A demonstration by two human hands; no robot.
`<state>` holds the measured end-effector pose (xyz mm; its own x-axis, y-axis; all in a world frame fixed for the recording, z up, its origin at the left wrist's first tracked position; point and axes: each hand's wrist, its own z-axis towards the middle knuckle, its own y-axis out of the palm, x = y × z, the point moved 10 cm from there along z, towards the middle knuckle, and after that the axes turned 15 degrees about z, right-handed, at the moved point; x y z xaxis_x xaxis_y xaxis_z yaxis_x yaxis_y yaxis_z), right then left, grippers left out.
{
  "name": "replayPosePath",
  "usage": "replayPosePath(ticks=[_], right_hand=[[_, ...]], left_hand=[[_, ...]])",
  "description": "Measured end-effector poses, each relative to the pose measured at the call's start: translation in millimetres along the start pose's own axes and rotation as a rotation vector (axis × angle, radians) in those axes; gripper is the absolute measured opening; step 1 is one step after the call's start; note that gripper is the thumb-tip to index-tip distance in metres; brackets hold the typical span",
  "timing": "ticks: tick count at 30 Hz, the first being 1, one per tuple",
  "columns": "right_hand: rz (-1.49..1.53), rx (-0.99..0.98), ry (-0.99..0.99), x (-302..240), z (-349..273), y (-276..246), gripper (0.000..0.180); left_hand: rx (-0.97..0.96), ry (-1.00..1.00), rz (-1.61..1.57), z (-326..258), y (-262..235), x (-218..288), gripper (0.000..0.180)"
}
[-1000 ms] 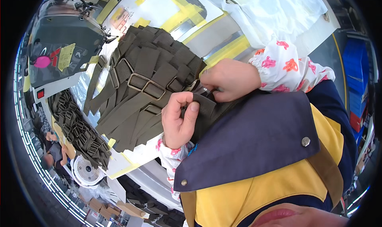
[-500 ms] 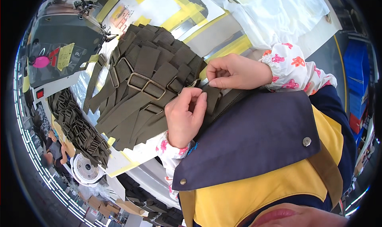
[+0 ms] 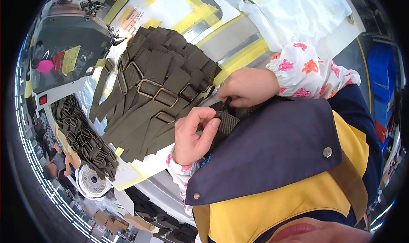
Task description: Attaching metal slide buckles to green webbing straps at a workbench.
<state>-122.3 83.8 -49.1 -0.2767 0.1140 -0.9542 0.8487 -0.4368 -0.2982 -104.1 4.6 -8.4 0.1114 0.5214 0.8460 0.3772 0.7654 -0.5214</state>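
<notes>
Dark-green woven strap point(image 3: 226, 122) sat pinched in my left hand point(image 3: 192, 134); my curled right hand point(image 3: 249, 87) squeezed a small black piece point(image 3: 227, 103).

I'm counting two hands near the front edge of the bench point(image 3: 150, 164), one left hand point(image 3: 191, 134) and one right hand point(image 3: 250, 87), with one strap end point(image 3: 228, 122) showing between them. Two heaps are lying out: one big heap point(image 3: 164, 68) across the bench, one narrow heap point(image 3: 83, 136) beside its left edge. One white cloth point(image 3: 298, 17) is lying by the right edge. Beyond the left edge, one fan point(image 3: 93, 180) and one co-worker point(image 3: 58, 159) are showing.
</notes>
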Motion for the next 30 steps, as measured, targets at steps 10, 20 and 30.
replayPosePath(ticks=[10,20,30], right_hand=[[0.728,0.204,0.428,16,-19,-18,0.017],[0.796,0.120,0.385,6,-21,-8,0.012],[0.845,0.129,0.340,-12,-27,-22,0.012]], left_hand=[[0.136,-0.063,0.271,10,0,2,0.009],[0.058,0.015,0.407,16,12,13,0.009],[0.057,0.126,-0.256,24,16,14,0.048]])
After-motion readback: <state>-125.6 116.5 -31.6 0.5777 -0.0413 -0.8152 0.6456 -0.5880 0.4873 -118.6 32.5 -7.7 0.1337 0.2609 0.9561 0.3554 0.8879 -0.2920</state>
